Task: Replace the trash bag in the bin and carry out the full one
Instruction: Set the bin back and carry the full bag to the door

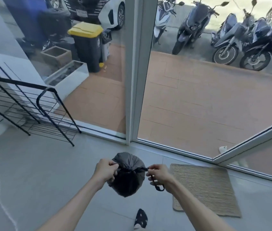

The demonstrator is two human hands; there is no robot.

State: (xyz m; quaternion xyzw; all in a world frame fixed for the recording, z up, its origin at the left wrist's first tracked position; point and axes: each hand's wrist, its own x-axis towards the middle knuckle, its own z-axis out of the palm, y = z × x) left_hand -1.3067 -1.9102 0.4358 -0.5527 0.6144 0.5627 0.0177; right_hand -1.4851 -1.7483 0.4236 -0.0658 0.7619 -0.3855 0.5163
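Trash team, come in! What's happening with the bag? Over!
Left hand and right hand pulling bag ties. Black trash bag cinched, held above the floor. Door open ahead.

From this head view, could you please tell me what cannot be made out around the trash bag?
- Bag contents: hidden by the opaque black trash bag, cinched shut.
- Left hand grip: the drawstring end is buried in the fist.
- Dark bags beside the yellow-lidded bin: blurred by glass reflections.
- Sock-clad foot: cut off at the bottom edge.

Dark grey trash bag [128, 174], yellow-lidded black bin [87, 47], tan woven mat [205, 189], white-dotted black sock [141, 218]
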